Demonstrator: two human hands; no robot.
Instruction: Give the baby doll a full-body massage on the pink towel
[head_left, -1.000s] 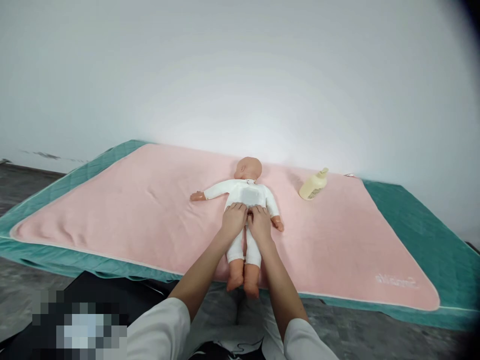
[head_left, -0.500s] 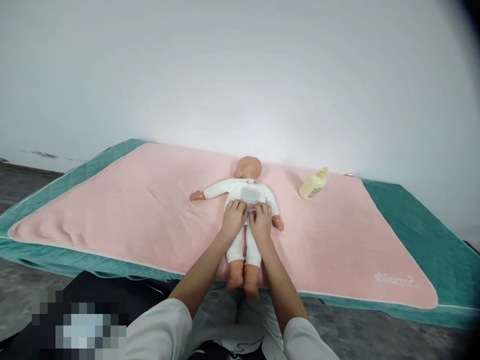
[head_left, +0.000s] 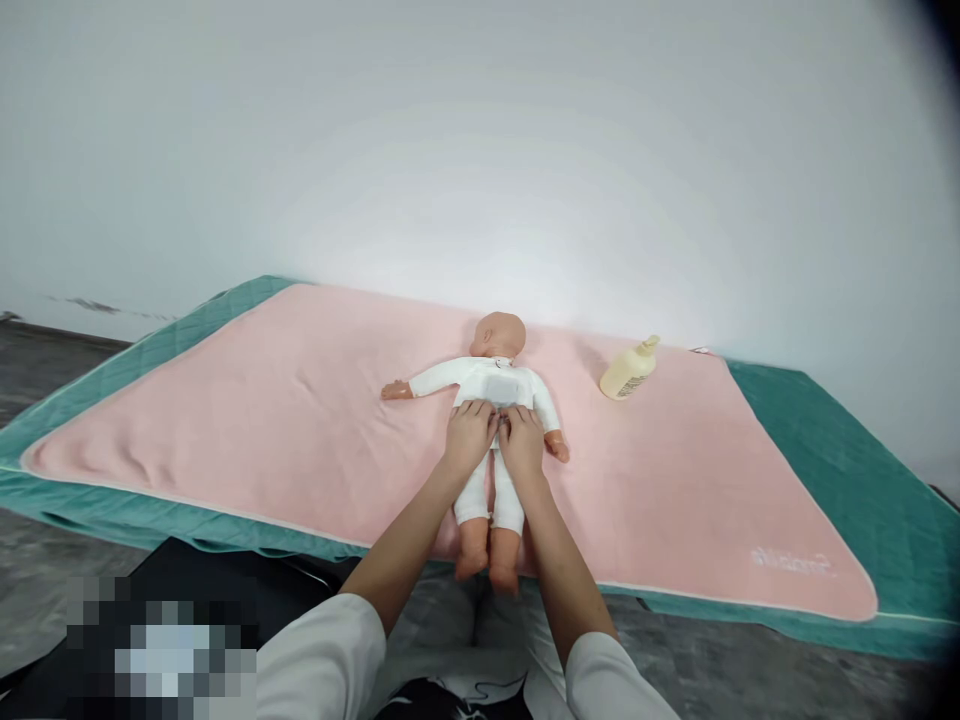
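Supporting doll (head_left: 476, 378): pink blanket (head_left: 660, 480) near wall (head_left: 480, 150)

Wall (head_left: 480, 170) softly bright — right corners dark.

A single head-worn camera looks forward and down across the teal quilted mattress (head_left: 825, 470) from its near side, the white-suited, plastic-headed doll (head_left: 472, 380) near mid-frame at moderate range, the smooth pale-grey wall (head_left: 480, 150) straight ahead.
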